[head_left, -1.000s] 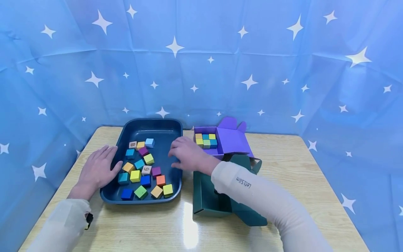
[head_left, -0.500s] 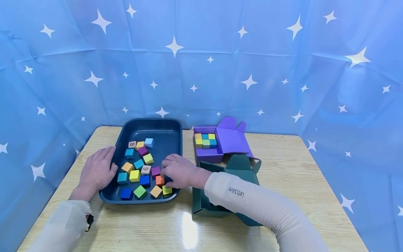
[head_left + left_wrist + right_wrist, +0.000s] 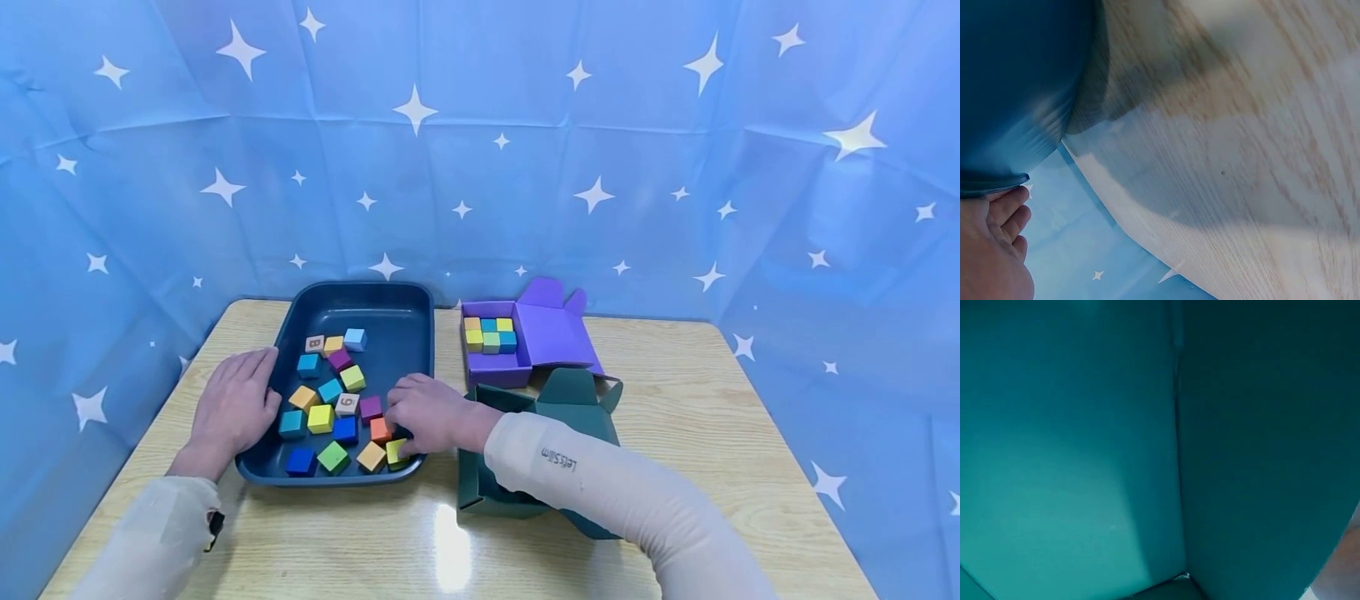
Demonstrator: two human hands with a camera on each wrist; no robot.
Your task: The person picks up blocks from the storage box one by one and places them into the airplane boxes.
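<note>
A dark blue tray (image 3: 405, 333) holds several colored cubes, two of them marked, one with a B (image 3: 315, 343) and one with a figure like 9 (image 3: 347, 405). At the tray's left rim my left hand (image 3: 232, 408) grips the edge, its fingers curled at the rim in the left wrist view. In the front right corner of the tray, my right hand (image 3: 427, 414) pinches a yellow cube (image 3: 397, 455), the thumb on its right side and the fingers partly hidden behind. An orange-red cube (image 3: 380, 430) and a light orange cube (image 3: 371, 457) lie close by.
Right of the tray stands a purple box (image 3: 498, 379), lid folded open, with several cubes in rows. In front of it, an open dark green box (image 3: 480, 496) sits under the right forearm; its wall (image 3: 1066, 456) fills the right wrist view. A starry curtain surrounds the table.
My right hand has come from above the tray's right rim forward and down to the yellow cube, which has shifted slightly. The left hand stays at the rim.
</note>
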